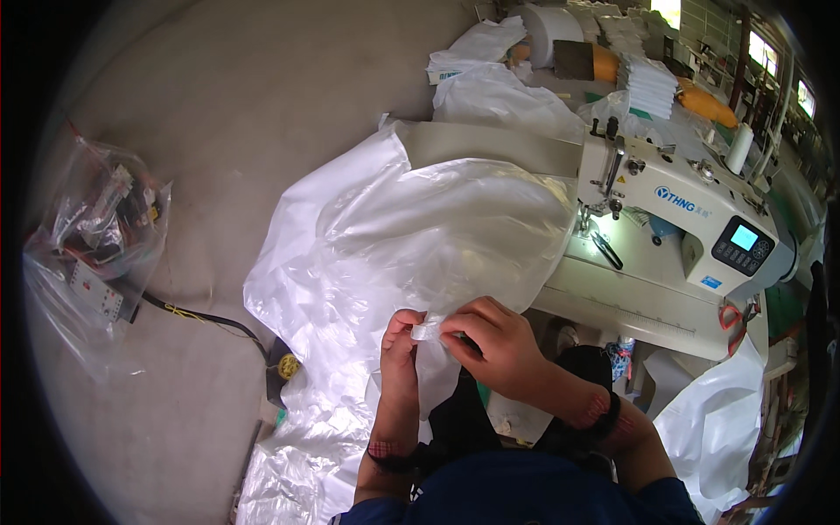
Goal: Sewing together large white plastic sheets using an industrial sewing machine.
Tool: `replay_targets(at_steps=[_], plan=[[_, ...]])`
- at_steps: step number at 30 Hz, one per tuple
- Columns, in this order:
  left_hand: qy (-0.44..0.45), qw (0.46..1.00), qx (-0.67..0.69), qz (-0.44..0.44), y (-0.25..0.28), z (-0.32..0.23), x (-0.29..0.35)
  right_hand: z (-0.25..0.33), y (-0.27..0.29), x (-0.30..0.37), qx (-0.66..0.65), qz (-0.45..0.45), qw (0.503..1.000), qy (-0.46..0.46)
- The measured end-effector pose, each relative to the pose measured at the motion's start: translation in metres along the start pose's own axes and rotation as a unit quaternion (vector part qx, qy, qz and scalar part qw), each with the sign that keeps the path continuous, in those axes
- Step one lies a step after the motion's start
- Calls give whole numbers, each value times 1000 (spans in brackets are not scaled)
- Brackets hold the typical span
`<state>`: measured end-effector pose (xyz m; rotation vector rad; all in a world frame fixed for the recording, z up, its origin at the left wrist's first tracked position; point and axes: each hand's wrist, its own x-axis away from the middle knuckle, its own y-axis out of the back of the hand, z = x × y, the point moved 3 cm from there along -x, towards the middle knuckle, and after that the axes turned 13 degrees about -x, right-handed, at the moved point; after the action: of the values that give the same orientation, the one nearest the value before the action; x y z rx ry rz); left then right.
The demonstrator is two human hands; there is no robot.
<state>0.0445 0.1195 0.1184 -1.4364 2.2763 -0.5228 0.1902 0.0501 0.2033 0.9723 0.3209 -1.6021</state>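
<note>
While hands [494,346] pinch white plastic [426,332], bag [70,328] holds hardware [94,290].

Wht sheet [376,254] cut off btm, bagged pcs [107,208] unclear

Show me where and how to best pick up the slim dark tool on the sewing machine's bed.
Probably grip the slim dark tool by its lower-right end, coming from above and the front: it lies flat, that end pointing away from the presser foot, while the other end sits near it.
</note>
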Motion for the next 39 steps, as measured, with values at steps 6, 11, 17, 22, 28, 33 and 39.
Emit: replay_targets(at_steps=[6,11,17,22,28,33,39], plan=[[-55,987,-139,-63,-7,-15,8,5,-9,-3,72,44,996,-22],[-123,967,-220,-28,-32,-32,18,-8,-12,2,-29,35,994,-97],[-51,974,-175,-133,-6,-32,11,-21,8,9,-270,16,938,-216],[-70,952,-276,-109,-12,-22,11,-16,5,13,-352,0,924,-151],[-238,801,-550,-8,-44,-28,15,-22,12,11,-432,11,840,-329],[-392,600,-696,46,-41,-11,2,-40,32,45,167,39,969,-179],[-281,729,-617,-90,-5,-12,-18,-65,219,97,476,-153,823,-270]])
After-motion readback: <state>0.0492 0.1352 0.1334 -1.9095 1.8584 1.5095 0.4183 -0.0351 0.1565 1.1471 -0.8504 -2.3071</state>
